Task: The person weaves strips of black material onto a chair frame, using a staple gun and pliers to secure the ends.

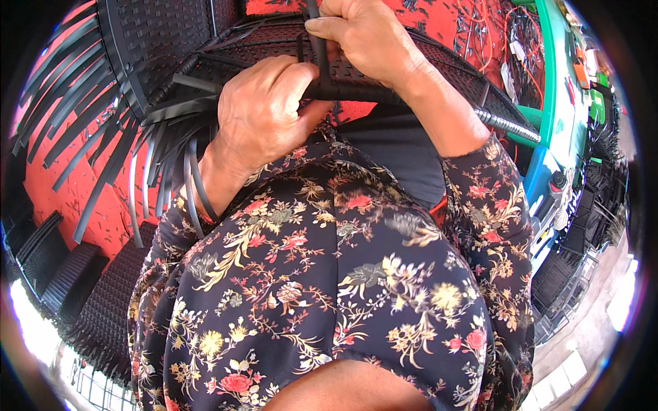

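Observation:
A black woven wicker furniture piece (264, 46) lies across my lap at the top of the view. At its near edge runs a strip-wrapped frame bar (360, 92). My left hand (264, 109) is closed over this bar, its fingertips hidden behind it. From the bar a flat black plastic strip (320, 58) stands up, and my right hand (367, 38) pinches it higher up between thumb and fingers. Many loose strip ends (89, 130) fan out from the upright woven panel (161, 41) on the left, some hanging over my left wrist.
Red sheeting (51, 181) with scattered black scraps covers the floor. Stacked black woven pieces (113, 288) stand at lower left. To the right are a green frame (548, 65), a blue part (538, 171), orange cord (483, 34) and more dark woven pieces (562, 274).

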`<move>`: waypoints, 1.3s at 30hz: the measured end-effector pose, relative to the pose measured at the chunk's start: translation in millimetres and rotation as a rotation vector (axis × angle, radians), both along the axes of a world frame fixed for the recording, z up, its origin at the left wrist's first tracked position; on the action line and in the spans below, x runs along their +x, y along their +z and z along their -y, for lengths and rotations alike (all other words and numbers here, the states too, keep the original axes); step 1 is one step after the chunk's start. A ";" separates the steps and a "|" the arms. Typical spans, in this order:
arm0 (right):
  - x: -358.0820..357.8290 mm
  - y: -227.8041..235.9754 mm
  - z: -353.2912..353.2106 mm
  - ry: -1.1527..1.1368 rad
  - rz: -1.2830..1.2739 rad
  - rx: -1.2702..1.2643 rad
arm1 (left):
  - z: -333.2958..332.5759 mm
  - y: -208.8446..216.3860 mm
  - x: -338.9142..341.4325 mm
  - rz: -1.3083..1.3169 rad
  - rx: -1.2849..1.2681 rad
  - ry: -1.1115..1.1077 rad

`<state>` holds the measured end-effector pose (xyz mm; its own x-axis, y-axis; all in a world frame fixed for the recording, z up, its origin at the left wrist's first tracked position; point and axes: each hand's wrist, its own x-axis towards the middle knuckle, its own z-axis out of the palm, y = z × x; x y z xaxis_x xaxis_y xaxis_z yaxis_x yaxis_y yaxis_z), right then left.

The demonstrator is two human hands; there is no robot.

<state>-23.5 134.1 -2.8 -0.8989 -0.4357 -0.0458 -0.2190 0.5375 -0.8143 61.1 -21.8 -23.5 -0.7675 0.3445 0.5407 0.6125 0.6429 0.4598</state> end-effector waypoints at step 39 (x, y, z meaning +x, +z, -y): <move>2.5 -4.4 -0.3 -0.050 -0.049 -0.107 | 4.0 -5.5 -4.8 -0.064 -0.079 -0.022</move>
<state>-21.0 134.4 -7.2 -0.9197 -0.3904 0.0428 -0.2349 0.4594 -0.8566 56.2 -25.7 -29.0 -0.7240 0.4046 0.5587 0.6535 0.6615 0.3679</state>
